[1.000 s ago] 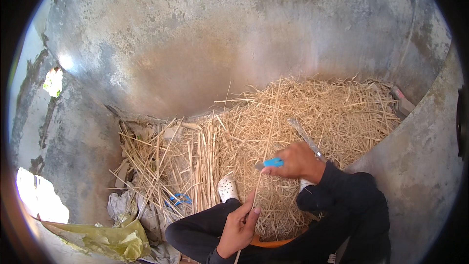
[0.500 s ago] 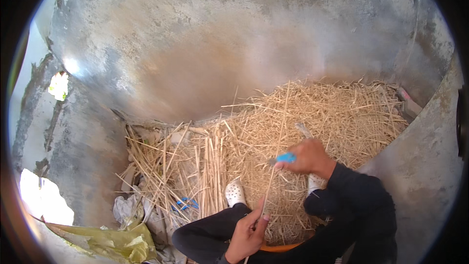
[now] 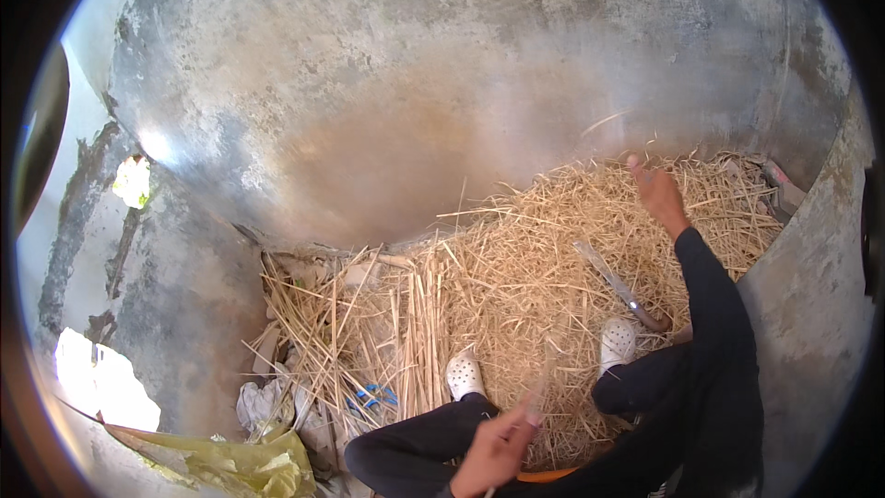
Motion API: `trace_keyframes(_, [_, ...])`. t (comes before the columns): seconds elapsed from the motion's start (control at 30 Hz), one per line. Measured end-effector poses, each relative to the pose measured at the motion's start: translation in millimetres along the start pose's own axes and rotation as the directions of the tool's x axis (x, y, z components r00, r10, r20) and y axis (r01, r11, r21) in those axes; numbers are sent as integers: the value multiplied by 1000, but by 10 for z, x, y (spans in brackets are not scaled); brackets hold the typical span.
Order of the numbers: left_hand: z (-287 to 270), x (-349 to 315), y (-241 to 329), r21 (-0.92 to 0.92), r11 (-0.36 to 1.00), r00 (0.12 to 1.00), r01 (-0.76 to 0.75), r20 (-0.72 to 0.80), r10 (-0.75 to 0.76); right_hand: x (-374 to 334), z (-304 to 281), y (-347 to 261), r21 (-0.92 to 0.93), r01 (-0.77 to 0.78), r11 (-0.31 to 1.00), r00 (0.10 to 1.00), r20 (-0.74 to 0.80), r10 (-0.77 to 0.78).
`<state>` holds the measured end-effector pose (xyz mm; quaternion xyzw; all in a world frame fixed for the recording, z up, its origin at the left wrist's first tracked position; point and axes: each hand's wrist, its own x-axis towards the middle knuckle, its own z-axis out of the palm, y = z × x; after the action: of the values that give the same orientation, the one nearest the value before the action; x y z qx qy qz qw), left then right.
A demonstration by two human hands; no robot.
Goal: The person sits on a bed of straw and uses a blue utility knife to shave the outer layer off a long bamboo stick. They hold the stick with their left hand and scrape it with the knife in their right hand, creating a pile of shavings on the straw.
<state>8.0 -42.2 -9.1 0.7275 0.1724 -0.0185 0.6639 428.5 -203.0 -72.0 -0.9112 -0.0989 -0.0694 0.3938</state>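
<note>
My left hand (image 3: pixel 498 447) is low in the middle, over my bent leg. Its fingers are closed on a thin straw-coloured stalk (image 3: pixel 489 492), whose lower end shows beneath the hand; the upper part is smeared by motion. Stretched out over the far edge of the straw heap, my right hand (image 3: pixel 659 194) is closed with its back toward me, and whatever it holds is hidden. A thin shaving (image 3: pixel 604 120) hangs in the air beyond it. On the straw by my right shoe lies a long-bladed tool (image 3: pixel 613 281) with a curved brown handle.
Loose straw shavings (image 3: pixel 544 249) cover much of the floor. Whole stalks (image 3: pixel 419 332) lie to the left, with a blue strap (image 3: pixel 373 397) and a yellowish plastic sheet (image 3: pixel 267 466). A stained concrete wall (image 3: pixel 415 83) rises ahead. My white clogs (image 3: pixel 464 375) stand in the straw.
My right hand has swung forward and away from the left; the blue-handled knife seen in it no longer shows. A shaving has flown toward the wall. The brown-handled tool has come into fuller view.
</note>
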Motion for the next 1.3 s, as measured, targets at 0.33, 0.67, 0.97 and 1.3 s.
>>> trace_keyframes(0.33, [-220, 161, 160, -378, 920, 984, 101, -97, -147, -1723, 147, -1279, 57, 673, 738, 617, 508, -601])
trace_keyframes(0.67, [-215, 30, 47, -108, 991, 984, 77, -149, -93, -1768, 229, -1178, -22, 713, 701, 644, 415, -642])
trace_keyframes(0.97, [-58, -120, 111, -64, 991, 982, 121, -141, -129, -1126, 263, -857, -94, 468, 879, 847, 332, -415])
trace_keyframes(1.3, [-65, -113, 142, 88, 996, 984, 7, -175, 8, -1514, 447, -1070, 52, 734, 677, 649, 239, -722])
